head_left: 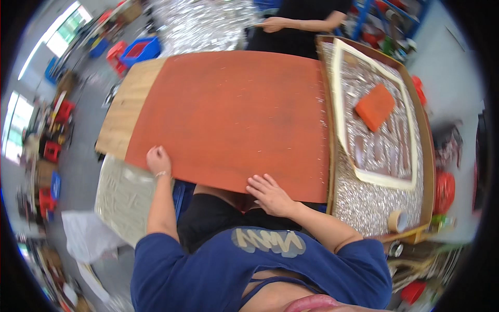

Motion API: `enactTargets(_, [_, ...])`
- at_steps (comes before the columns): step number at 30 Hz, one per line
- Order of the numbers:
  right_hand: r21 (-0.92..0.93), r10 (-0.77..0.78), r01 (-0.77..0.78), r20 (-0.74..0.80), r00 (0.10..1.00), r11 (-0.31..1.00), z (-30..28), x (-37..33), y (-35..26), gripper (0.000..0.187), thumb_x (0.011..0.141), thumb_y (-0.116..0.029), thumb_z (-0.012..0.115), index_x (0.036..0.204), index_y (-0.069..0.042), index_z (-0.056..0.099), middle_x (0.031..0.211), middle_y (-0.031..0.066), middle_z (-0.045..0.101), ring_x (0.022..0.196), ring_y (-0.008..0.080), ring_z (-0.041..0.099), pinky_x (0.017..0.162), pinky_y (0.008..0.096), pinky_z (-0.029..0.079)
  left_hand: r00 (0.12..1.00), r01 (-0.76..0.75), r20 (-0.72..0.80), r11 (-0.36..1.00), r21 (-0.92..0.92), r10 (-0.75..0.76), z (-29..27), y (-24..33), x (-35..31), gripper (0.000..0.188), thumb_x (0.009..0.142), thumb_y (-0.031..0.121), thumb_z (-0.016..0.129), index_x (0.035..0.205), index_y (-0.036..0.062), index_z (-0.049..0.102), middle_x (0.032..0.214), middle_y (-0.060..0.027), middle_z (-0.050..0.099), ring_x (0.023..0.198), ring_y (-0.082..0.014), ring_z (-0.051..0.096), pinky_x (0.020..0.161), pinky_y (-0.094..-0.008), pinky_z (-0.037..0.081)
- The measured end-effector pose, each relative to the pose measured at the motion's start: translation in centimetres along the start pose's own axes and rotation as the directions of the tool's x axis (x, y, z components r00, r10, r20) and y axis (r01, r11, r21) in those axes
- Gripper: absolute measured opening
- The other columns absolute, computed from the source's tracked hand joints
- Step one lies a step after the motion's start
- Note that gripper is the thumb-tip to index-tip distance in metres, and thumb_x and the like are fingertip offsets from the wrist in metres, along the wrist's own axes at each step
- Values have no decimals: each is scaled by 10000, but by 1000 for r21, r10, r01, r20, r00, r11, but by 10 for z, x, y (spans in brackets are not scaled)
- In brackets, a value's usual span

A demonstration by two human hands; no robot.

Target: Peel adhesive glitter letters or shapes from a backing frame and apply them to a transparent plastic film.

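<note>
A large orange-red sheet [234, 114] with small pale flecks covers most of the table in front of me. My left hand [157, 160] rests near its front left corner, fingers curled in; what they hold, if anything, is hidden. Across the front edge of the sheet lies my right hand [269, 194], its fingers spread and touching the surface. Under the sheet's left side shows a bare wooden board [130, 104].
A brown-edged tray [427, 171] on the right holds silvery padding, a cream frame [338, 99], an orange block [375, 106] and a tape roll [398, 221]. Beyond the table, a co-worker's hand [272, 24] is near silvery sheeting [202, 23]. A blue crate [143, 50] stands far left.
</note>
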State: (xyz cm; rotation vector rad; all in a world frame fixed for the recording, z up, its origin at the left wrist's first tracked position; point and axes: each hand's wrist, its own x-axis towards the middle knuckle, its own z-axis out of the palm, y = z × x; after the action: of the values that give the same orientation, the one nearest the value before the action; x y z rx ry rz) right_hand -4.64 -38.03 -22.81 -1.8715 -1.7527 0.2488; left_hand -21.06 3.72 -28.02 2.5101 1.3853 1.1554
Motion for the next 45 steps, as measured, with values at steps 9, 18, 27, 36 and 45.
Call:
enactTargets(9, [-109,-37,49,104,994,993,3,0,-10,526,797,-81,622,1303,-49,483,1393,179,420,1329,352,351,1110,501,227,978,33,-190,970,-243,-81,-4,15,-10,172,870,197,561,873,37,621,1042,-153,603,1054,-316,537,926,-432,412])
enactTargets(18, [-382,-45,45,11,999,923,15,8,-20,486,805,-76,585,1277,-22,483,1367,185,453,1301,361,393,1107,509,247,997,56,54,992,-116,-50,-53,-54,-131,407,792,192,663,1132,27,513,1215,-182,478,1169,-367,433,1004,-463,337])
enactTargets(27, [-447,-25,21,-2,1000,894,25,10,-22,558,776,-74,576,1313,-32,434,1381,180,437,1309,358,385,1109,510,247,486,185,486,629,755,-726,-61,-180,-112,939,813,341,651,1501,98,59,1563,-150,-51,1437,-353,-46,1118,-595,52])
enactTargets(36, [-448,-16,-4,-41,999,894,29,11,-24,493,786,-52,565,1272,-52,479,1354,162,476,1285,349,422,1104,502,270,374,186,702,791,583,-605,-68,-193,-105,839,840,337,624,1485,100,141,1560,-136,65,1405,-429,117,1101,-521,268])
enactTargets(45, [-471,-17,-10,-53,998,882,28,11,-23,487,796,-38,561,1275,-56,477,1341,159,492,1279,342,432,1103,497,277,651,219,636,904,366,-415,-75,-221,-101,390,755,91,558,1139,46,608,1099,-215,627,940,-384,624,873,-424,490])
